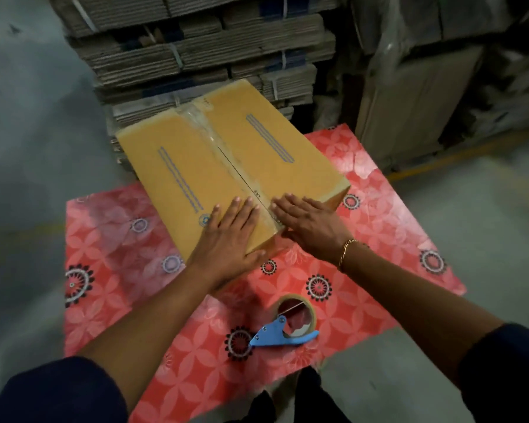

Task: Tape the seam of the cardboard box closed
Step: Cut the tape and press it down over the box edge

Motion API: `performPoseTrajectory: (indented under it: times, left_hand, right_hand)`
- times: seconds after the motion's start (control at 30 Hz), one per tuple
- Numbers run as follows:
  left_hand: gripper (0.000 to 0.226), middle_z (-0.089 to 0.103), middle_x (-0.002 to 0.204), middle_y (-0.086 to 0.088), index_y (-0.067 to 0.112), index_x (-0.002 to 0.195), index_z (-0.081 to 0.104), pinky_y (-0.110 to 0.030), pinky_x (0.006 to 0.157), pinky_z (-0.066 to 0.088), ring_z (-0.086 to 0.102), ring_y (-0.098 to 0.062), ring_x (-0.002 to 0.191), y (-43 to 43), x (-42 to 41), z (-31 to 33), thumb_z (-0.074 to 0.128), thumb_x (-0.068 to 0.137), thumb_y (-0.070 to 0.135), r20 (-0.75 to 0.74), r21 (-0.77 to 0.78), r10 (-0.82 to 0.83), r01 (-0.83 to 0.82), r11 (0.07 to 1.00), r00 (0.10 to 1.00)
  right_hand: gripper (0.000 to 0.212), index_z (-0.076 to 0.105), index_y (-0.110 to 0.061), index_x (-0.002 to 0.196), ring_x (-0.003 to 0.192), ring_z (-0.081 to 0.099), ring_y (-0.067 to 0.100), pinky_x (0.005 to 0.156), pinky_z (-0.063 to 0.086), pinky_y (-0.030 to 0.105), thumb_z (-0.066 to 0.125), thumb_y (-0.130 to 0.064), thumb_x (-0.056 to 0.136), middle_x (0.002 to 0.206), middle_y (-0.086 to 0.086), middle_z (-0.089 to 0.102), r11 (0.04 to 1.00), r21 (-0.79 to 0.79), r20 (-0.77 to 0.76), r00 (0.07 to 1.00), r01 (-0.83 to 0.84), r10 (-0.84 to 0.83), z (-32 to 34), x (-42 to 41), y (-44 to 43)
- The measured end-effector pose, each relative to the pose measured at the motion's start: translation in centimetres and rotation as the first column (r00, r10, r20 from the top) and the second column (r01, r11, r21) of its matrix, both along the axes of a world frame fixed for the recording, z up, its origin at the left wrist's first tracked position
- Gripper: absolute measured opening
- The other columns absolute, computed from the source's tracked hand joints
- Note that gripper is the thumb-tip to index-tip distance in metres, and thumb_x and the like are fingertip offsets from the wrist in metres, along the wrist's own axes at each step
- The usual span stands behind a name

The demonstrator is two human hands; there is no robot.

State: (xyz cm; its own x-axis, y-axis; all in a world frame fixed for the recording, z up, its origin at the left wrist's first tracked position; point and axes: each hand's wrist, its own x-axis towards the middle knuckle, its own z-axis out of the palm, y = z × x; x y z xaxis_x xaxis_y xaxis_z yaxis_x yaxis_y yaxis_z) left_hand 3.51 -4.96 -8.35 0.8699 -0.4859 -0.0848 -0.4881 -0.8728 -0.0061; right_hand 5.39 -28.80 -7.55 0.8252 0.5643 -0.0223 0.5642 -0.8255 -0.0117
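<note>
Pressing down with both palms, I have my left hand (231, 232) spread flat on the near end of the cardboard box (226, 160), just left of the centre seam (242, 178), fingers splayed and gripping nothing. My right hand (307, 222) lies flat and open just right of that seam, its fingers pointing left across the near corner, a gold chain bracelet (345, 253) on the wrist. The box sits skewed on a red floral tabletop (119, 254), its long axis running from near right to far left. Clear tape (203, 123) shows along the far part of the seam, wrinkled and glossy; nearer me I cannot tell how far it covers. Near me on the tabletop, well apart from the box, lies a roll of tape (297, 312) in a blue dispenser (272, 334), touched by neither hand. Bundled stacks of flattened cartons (196, 47) stand on the far side.
</note>
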Motion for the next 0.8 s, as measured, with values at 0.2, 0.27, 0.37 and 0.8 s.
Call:
performPoseTrajectory:
  times: [0.2,0.27,0.37,0.8]
  left_hand:
    - [0.089,0.000,0.172,-0.001,0.021,0.163,0.008,-0.055,0.126,0.010,0.001,-0.023,0.159,3.7,-2.6,-0.7,0.026,0.094,0.075,0.017,-0.015,-0.126,0.127,0.992,0.992]
    - [0.087,0.007,0.171,-0.002,0.021,0.162,0.013,-0.056,0.125,0.017,0.007,-0.023,0.158,4.1,-3.1,-0.5,0.027,0.095,0.074,0.034,-0.017,-0.129,0.130,0.991,0.991]
    - [0.085,0.020,0.170,-0.001,0.023,0.160,0.026,-0.056,0.121,0.027,0.016,-0.022,0.157,4.1,-4.4,-0.2,0.032,0.094,0.075,0.085,-0.084,-0.059,0.066,0.994,0.995]
    - [0.088,0.071,0.125,0.004,0.037,0.136,0.049,-0.046,0.100,0.053,0.067,-0.025,0.113,6.7,-7.3,-0.4,0.061,0.063,0.084,-0.686,-0.580,0.620,-0.800,-0.151,0.381]
  right_hand:
    - [0.052,0.047,-0.025,0.147,0.142,0.046,0.028,0.102,0.046,0.042,0.049,-0.038,0.097,0.154,-0.001,0.050,0.999,0.041,0.051,0.999,-0.014,0.012,-0.5,-5.2,1.7]
    - [0.046,0.059,-0.025,0.138,0.134,0.055,0.029,0.092,0.054,0.041,0.062,-0.032,0.092,0.145,-0.003,0.059,0.994,0.052,0.082,0.992,-0.096,0.091,0.3,-5.3,1.8]
    - [0.033,0.073,-0.028,0.113,0.115,0.069,0.024,0.074,0.062,0.038,0.055,-0.037,0.088,0.126,-0.009,0.072,0.976,0.200,0.042,0.996,-0.089,0.082,3.0,-4.3,1.1]
    - [0.059,0.058,-0.014,0.129,0.099,0.069,0.027,0.079,0.057,0.036,0.074,-0.049,0.085,0.123,0.010,0.069,0.301,0.430,-0.809,0.511,0.851,-0.290,1.2,1.9,-4.5]
